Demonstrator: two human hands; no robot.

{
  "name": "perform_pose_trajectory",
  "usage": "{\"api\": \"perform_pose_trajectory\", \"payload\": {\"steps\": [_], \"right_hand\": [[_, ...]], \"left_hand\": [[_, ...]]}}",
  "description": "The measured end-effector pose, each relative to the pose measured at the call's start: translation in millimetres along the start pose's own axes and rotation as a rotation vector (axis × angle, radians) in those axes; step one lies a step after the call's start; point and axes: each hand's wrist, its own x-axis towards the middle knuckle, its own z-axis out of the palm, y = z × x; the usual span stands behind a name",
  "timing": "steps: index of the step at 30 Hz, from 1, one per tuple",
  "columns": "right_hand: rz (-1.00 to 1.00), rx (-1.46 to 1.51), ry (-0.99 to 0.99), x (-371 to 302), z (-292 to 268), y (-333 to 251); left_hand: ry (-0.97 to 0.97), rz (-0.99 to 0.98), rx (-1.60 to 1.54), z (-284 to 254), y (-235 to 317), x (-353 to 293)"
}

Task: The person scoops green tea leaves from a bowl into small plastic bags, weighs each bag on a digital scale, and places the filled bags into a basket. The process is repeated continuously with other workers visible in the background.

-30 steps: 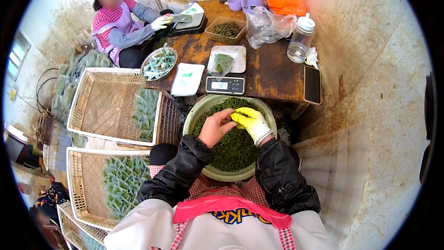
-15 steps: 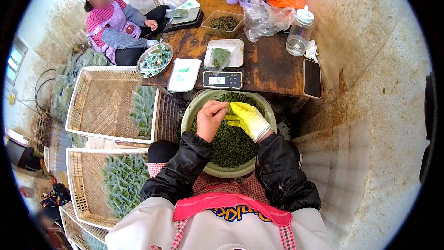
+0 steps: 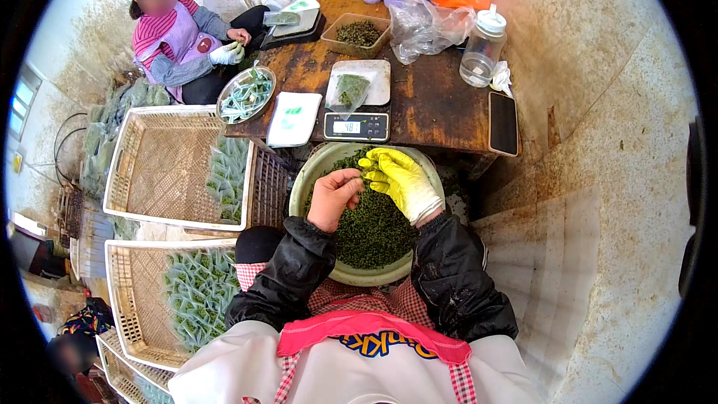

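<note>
The bare left hand (image 3: 335, 200), fingertips pinched, and yellow-gloved right hand (image 3: 404, 182), fingers now looser, have parted slightly above small green buds (image 3: 374, 239) in the round pale-green plastic tub (image 3: 301, 186), at twelve o'clock. Fingertip work seems unfinished; I cannot tell if anything is held.

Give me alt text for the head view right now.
A bare left hand and a yellow-gloved right hand are close together over a round tub of green plant pieces. Beyond it, a wooden table holds a scale bearing a clear bag of greens. Crates with bagged greens stand at left; a co-worker sits upper left.
</note>
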Motion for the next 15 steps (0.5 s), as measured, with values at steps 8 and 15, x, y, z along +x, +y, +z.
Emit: {"api": "perform_pose_trajectory", "payload": {"steps": [8,15], "right_hand": [[-0.076,-0.141,0.245,-1.4,-0.5,-11.9],[-0.027,-0.178,0.23,-2.5,3.3,-10.4]], "left_hand": [[0.319,0.185,0.047,-3.5,29.2,29.2],[0.569,0.44,0.455,-18.2,14.9,112.8]]}}
